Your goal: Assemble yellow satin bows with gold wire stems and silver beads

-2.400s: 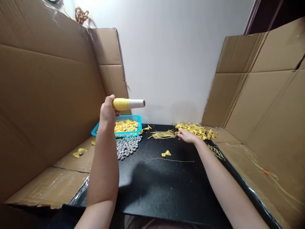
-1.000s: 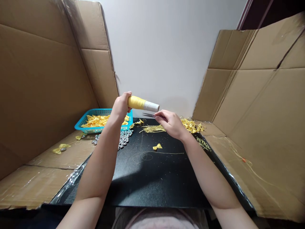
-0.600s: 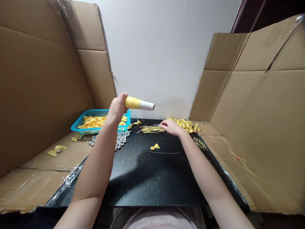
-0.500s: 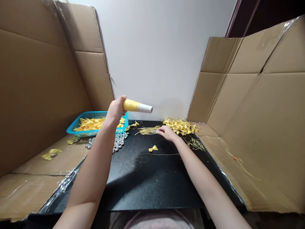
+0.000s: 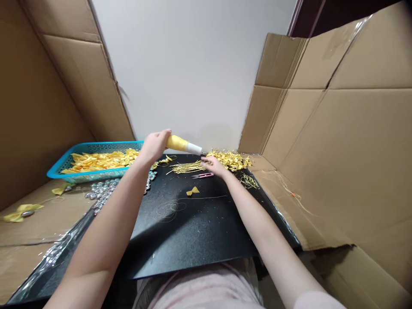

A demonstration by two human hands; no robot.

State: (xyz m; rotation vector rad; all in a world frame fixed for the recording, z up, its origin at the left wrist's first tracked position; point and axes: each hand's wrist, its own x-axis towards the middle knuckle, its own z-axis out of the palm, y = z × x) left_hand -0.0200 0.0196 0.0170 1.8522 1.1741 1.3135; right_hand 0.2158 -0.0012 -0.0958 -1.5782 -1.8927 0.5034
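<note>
Yellow-wound spool [image 5: 179, 143] is clasped at its butt end by the left hand [image 5: 154, 145], fingers closed round it. It is held clear above the far edge of the black table [image 5: 199, 231], white tip pointing right and slightly down. Right hand [image 5: 215, 165] lies palm down on the table just under that tip, fingers loosely spread and gripping nothing, as far as the small view allows. Pink-handled snips [image 5: 202, 175] lie on the table at its near side, touching it or just beside it. Work status, judged from the layout: a pile [image 5: 230, 159] of gold pieces at the far right corner reads as finished stock. One bow [image 5: 193, 191] lies mid-table with a length of thread [image 5: 169, 209] looped and trailing beside it. A bundle of cut strands [image 5: 186, 167] lies between basket and pile. Containers: one blue basket [image 5: 93, 173] at far left, well stocked with flat yellow ribbon pieces [image 5: 99, 159], so a good deal of material appears unworked. Silver beads [image 5: 103, 191] lie loose just beside the basket, in no container. Cardboard [image 5: 337, 141] walls the bench on both sides.
</note>
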